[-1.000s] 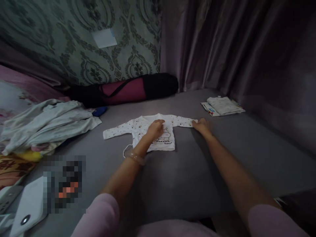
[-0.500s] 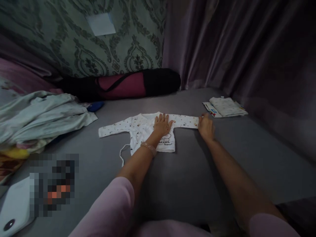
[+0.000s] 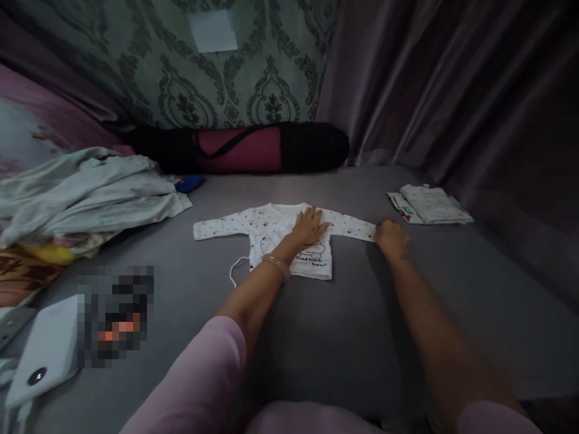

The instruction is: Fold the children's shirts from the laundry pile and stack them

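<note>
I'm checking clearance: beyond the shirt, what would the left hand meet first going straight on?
The left hand would probably meet the bag, near its right end, though depth is unclear.

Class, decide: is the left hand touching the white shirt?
Touching: the head view shows the left hand resting flat on the white shirt, no gap visible beneath.
</note>
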A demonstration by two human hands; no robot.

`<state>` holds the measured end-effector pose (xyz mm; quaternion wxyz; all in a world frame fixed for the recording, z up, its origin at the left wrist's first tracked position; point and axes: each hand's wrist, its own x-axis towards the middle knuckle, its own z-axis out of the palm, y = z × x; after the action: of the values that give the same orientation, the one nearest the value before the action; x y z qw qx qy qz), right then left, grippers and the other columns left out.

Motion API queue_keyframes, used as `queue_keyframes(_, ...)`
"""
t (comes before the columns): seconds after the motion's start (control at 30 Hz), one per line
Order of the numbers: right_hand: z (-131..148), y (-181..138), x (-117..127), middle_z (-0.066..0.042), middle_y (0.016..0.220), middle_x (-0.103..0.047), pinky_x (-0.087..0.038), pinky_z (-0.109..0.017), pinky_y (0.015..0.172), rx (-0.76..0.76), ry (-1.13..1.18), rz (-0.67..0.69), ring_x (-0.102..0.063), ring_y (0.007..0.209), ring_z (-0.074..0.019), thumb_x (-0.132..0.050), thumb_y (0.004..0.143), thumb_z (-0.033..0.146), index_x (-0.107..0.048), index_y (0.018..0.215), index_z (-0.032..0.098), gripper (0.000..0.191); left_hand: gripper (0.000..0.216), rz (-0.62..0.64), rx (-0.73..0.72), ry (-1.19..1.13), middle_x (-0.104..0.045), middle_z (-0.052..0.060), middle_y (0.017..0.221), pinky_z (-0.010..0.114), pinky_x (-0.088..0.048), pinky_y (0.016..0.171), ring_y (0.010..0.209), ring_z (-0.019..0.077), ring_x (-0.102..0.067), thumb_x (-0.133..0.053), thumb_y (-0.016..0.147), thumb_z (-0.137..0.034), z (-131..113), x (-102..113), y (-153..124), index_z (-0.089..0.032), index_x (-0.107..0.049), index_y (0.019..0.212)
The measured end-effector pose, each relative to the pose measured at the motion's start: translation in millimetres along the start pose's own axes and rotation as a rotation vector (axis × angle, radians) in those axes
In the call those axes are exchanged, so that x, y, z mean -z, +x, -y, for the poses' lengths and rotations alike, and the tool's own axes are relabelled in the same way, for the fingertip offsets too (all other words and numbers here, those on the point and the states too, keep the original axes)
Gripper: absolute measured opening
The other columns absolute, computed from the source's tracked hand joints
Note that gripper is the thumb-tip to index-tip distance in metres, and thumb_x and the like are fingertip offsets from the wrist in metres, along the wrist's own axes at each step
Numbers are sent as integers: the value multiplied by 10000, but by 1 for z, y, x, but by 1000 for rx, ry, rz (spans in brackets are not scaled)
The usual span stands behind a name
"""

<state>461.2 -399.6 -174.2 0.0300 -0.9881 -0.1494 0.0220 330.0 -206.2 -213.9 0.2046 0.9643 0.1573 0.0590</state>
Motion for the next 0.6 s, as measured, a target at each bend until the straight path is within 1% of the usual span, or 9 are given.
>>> queue_keyframes(0.1,12,1,12,-285,1124,-627,-454,-399,846,40,-6,-27,-603,1086,-349,-500,872,163,-685,1056,38,289,521,-104,-64,-9,-354,166,1524,421,-233,1167,1430,266,-289,-373,969,-395,22,30,-18,-119,-413,1408)
queue_keyframes(0.17,33,-5,15,-275,1130,-630,-441,-399,891,164,4,-93,-589,1111,-337,-451,872,118,-667,1086,25,319,462,-211,0,15,-449,167,1459,365,-284,1142,1367,247,-394,-412,953,-315,50,54,-37,-97,-468,1357)
queue_keyframes(0.23,68,-17,11,-249,1175,-626,-417,-394,954,402,40,-134,-565,1155,-312,-379,888,91,-630,1159,24,376,414,-299,167,50,-552,160,1351,349,-358,1086,1265,241,-501,-442,935,-271,85,79,-60,-103,-511,1307)
queue_keyframes(0.3,114,-33,1,-208,1353,-537,-336,-370,1060,718,102,-148,-466,1285,-271,-316,924,105,-554,1286,44,438,381,-369,438,111,-617,170,1235,380,-404,1029,1179,264,-558,-452,924,-244,122,100,-85,-102,-535,1268)
queue_keyframes(0.37,162,-51,-12,-159,1464,-446,-221,-363,1142,968,134,-76,-370,1368,-231,-274,961,150,-459,1391,68,476,344,-397,658,172,-613,192,1214,417,-409,1009,1166,298,-556,-464,915,-249,154,115,-110,-89,-570,1201)
queue_keyframes(0.4,184,-59,-18,-140,1496,-409,-169,-382,1163,1045,130,-27,-316,1402,-228,-272,976,190,-438,1413,86,480,332,-408,741,191,-599,218,1219,448,-411,997,1177,330,-543,-477,907,-260,167,121,-121,-73,-583,1160)
queue_keyframes(0.47,220,-72,-28,-121,1538,-343,-112,-408,1179,1115,124,63,-235,1441,-227,-269,993,272,-401,1443,98,500,315,-413,865,201,-581,260,1214,494,-419,963,1176,380,-533,-504,892,-295,187,129,-141,-56,-601,1074)
queue_keyframes(0.5,233,-77,-31,-121,1549,-321,-101,-423,1180,1119,125,100,-211,1449,-234,-266,997,316,-380,1456,92,523,313,-409,905,194,-585,273,1198,502,-428,941,1164,394,-539,-514,888,-318,194,131,-148,-55,-607,1029)
queue_keyframes(0.6,254,-83,-41,-142,1561,-280,-105,-457,1178,1049,145,168,-188,1455,-262,-222,998,435,-314,1484,52,626,331,-387,958,150,-632,266,1112,464,-454,888,1106,380,-581,-509,887,-387,210,132,-159,-77,-624,901)
